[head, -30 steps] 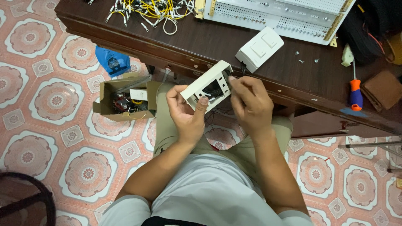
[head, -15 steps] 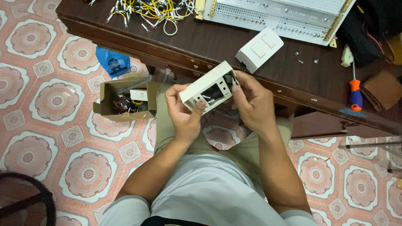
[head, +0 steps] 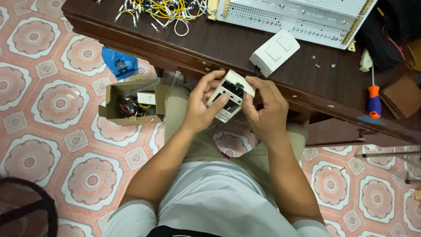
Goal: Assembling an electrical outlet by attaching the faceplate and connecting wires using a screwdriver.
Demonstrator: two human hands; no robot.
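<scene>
Both hands hold a small white plastic switch housing with rectangular cut-outs [head: 230,95] up over the person's lap, just in front of the edge of the dark brown wooden counter [head: 228,46]. Left hand [head: 202,105] is wrapped around the housing's left side, thumb laid across the front face, fingers curled behind. Right hand [head: 263,109] grips the right side, thumb and forefinger pinched on the upper right corner; the housing is tilted, open face toward the camera. Something dark sits inside the cut-outs, possibly a switch module, too small to tell. On the counter right behind the housing lies a white two-button rocker switch plate [head: 274,52], near but not touching it. Further back a long white perforated board [head: 289,17] and a tangle of yellow and white wires [head: 162,8]. To the right an orange-handled screwdriver [head: 373,98] lies near the counter edge, well apart from the hands. On the patterned pink tile floor [head: 44,114] to the left an open brown cardboard box with small parts [head: 131,103] stands beside the left knee, a blue plastic bag [head: 119,62] behind it.
</scene>
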